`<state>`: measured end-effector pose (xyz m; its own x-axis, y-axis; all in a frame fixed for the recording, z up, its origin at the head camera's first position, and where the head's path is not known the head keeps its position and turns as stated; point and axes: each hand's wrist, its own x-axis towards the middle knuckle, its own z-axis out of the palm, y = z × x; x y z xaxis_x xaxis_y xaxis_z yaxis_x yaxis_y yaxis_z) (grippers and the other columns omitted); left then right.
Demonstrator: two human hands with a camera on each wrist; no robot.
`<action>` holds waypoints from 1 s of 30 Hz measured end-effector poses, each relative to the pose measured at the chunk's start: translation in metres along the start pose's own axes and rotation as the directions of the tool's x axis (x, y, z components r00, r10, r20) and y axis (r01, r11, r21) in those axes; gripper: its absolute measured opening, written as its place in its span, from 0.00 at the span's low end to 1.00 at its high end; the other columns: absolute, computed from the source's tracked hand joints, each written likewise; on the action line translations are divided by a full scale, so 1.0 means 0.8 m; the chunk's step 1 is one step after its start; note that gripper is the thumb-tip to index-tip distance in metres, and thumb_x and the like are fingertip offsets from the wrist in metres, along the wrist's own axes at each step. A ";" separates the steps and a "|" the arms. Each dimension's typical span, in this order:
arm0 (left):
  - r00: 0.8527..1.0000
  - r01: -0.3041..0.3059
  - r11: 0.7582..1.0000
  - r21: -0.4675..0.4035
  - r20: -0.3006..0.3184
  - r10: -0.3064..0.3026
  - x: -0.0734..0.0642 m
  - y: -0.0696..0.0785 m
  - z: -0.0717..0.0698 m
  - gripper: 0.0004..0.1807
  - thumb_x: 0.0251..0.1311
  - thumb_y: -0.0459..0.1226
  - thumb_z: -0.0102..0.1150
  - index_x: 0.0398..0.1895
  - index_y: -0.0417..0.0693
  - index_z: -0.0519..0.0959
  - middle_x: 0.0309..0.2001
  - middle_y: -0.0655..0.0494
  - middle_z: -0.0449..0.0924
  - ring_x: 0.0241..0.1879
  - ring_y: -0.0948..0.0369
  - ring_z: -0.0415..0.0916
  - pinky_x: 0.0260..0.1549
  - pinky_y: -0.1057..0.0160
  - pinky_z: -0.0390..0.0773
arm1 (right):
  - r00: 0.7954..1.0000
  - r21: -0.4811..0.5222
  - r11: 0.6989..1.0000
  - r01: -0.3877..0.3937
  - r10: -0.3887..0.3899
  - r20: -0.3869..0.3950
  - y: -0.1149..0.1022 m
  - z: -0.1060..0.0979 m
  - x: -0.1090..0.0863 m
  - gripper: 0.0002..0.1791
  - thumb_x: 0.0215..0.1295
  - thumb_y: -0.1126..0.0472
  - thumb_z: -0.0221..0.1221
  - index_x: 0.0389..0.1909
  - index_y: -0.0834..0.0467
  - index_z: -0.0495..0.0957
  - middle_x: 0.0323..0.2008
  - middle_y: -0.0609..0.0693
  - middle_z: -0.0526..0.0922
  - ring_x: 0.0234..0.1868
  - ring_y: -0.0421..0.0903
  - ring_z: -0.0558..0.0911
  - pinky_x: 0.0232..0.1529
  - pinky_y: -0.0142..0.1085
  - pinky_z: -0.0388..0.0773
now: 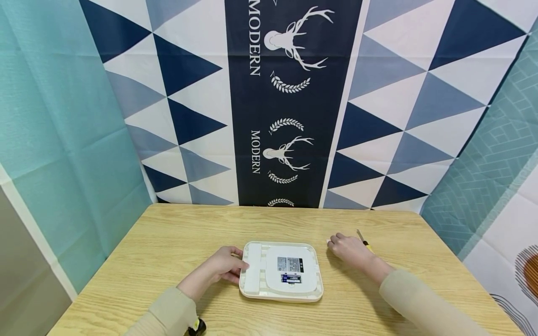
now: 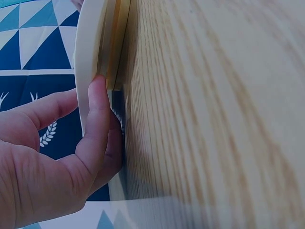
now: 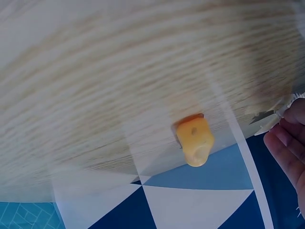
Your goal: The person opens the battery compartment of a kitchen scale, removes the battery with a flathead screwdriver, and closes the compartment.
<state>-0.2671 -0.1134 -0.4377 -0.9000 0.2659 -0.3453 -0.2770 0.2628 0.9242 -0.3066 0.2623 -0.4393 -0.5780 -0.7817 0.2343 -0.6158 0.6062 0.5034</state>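
A white flat device (image 1: 260, 295) with rounded corners lies underside up on the table. Its underside shows a printed label (image 1: 290, 264) and batteries (image 1: 291, 278) in an uncovered compartment. My left hand (image 1: 227, 265) grips the device's left edge, thumb on top and fingers beneath; the left wrist view shows the fingers (image 2: 98, 109) at its rim. To the right of the device, my right hand (image 1: 350, 249) pinches a small thin white plastic piece (image 3: 268, 125), mostly hidden by the fingers. Just beyond that hand lies a screwdriver (image 1: 366, 244), its yellow handle (image 3: 195, 140) showing in the right wrist view.
The wooden table (image 1: 189, 224) extends around both hands. A black and yellow object (image 1: 196, 327), partly cut off, is beside the left sleeve at the near edge. Patterned cloth (image 1: 294, 107) hangs behind the table, with teal cloth (image 1: 63, 116) on the left.
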 end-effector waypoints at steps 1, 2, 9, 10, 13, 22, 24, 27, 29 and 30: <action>1.000 0.000 1.000 0.000 0.000 0.000 0.000 0.000 0.000 0.24 0.54 0.28 0.62 0.54 0.31 0.67 0.29 0.45 0.82 0.24 0.58 0.80 0.24 0.58 0.84 | 1.000 -0.002 1.000 -0.004 0.004 0.000 0.000 0.001 0.000 0.10 0.44 0.72 0.64 0.30 0.61 0.78 0.25 0.50 0.75 0.27 0.46 0.73 0.18 0.34 0.74; 1.000 0.001 1.000 0.001 -0.001 -0.001 0.000 0.000 0.000 0.24 0.54 0.27 0.61 0.54 0.31 0.67 0.28 0.45 0.82 0.24 0.58 0.80 0.24 0.58 0.84 | 1.000 -0.006 1.000 -0.009 0.009 -0.001 0.000 0.002 -0.001 0.09 0.46 0.72 0.64 0.30 0.60 0.78 0.25 0.50 0.75 0.27 0.46 0.73 0.18 0.34 0.74; 1.000 0.003 1.000 0.001 -0.003 -0.003 -0.001 0.002 0.000 0.24 0.54 0.28 0.62 0.54 0.31 0.67 0.29 0.44 0.82 0.25 0.57 0.81 0.23 0.58 0.84 | 0.999 0.005 0.999 -0.044 0.044 0.000 -0.001 0.002 -0.004 0.09 0.47 0.72 0.64 0.31 0.60 0.78 0.25 0.49 0.75 0.27 0.45 0.73 0.18 0.34 0.74; 1.000 0.002 1.000 0.000 -0.003 -0.002 -0.001 0.002 0.000 0.24 0.54 0.27 0.62 0.54 0.30 0.67 0.29 0.44 0.82 0.25 0.57 0.81 0.23 0.58 0.84 | 0.999 0.007 0.999 -0.048 0.048 -0.007 -0.001 0.001 -0.004 0.09 0.46 0.72 0.64 0.30 0.60 0.78 0.25 0.49 0.75 0.27 0.45 0.73 0.19 0.34 0.74; 1.000 0.003 1.000 -0.006 -0.002 -0.003 -0.001 0.002 0.000 0.25 0.53 0.27 0.62 0.54 0.30 0.66 0.29 0.44 0.81 0.25 0.57 0.80 0.23 0.58 0.84 | 0.998 -0.001 0.998 -0.059 0.059 -0.032 0.001 -0.002 -0.005 0.09 0.45 0.72 0.65 0.28 0.60 0.78 0.25 0.50 0.76 0.27 0.45 0.74 0.20 0.34 0.75; 1.000 0.007 1.000 0.001 -0.003 -0.007 -0.001 0.002 -0.001 0.25 0.54 0.27 0.62 0.54 0.31 0.66 0.29 0.44 0.81 0.24 0.58 0.80 0.24 0.58 0.84 | 0.989 -0.013 0.991 -0.133 0.132 -0.062 0.006 -0.016 -0.008 0.08 0.45 0.72 0.66 0.26 0.62 0.77 0.27 0.51 0.78 0.28 0.47 0.75 0.23 0.35 0.79; 1.000 0.008 1.000 0.002 -0.004 -0.008 -0.001 0.002 -0.001 0.25 0.54 0.27 0.62 0.54 0.31 0.66 0.29 0.44 0.81 0.25 0.57 0.80 0.24 0.58 0.84 | 0.984 -0.013 0.987 -0.162 0.161 -0.072 0.007 -0.020 -0.010 0.09 0.45 0.71 0.67 0.27 0.62 0.77 0.26 0.51 0.77 0.28 0.47 0.74 0.21 0.35 0.78; 1.000 0.011 1.000 0.005 -0.006 -0.011 -0.002 0.003 0.000 0.25 0.54 0.27 0.62 0.55 0.30 0.66 0.30 0.44 0.81 0.25 0.57 0.80 0.23 0.58 0.84 | 0.975 -0.019 0.979 -0.204 0.201 -0.089 0.009 -0.027 -0.013 0.08 0.47 0.71 0.66 0.28 0.63 0.76 0.26 0.52 0.76 0.27 0.48 0.73 0.17 0.35 0.76; 1.000 0.013 1.000 0.006 -0.009 -0.013 -0.002 0.003 0.001 0.25 0.54 0.27 0.62 0.55 0.30 0.66 0.30 0.43 0.81 0.25 0.57 0.80 0.23 0.58 0.84 | 0.968 -0.014 0.973 -0.230 0.227 -0.105 0.011 -0.030 -0.017 0.07 0.48 0.72 0.64 0.29 0.63 0.76 0.26 0.53 0.76 0.27 0.49 0.74 0.16 0.36 0.75; 1.000 0.013 1.000 0.008 -0.010 -0.013 -0.002 0.003 0.001 0.25 0.54 0.27 0.62 0.55 0.30 0.66 0.30 0.43 0.81 0.25 0.57 0.80 0.23 0.58 0.84 | 0.965 -0.011 0.970 -0.242 0.239 -0.112 0.012 -0.031 -0.019 0.07 0.48 0.73 0.63 0.29 0.63 0.75 0.27 0.53 0.76 0.27 0.49 0.74 0.16 0.36 0.74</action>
<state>-0.2660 -0.1125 -0.4352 -0.8996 0.2536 -0.3556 -0.2859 0.2737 0.9184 -0.2904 0.2765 -0.4175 -0.6445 -0.6256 0.4395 -0.4523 0.7755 0.4406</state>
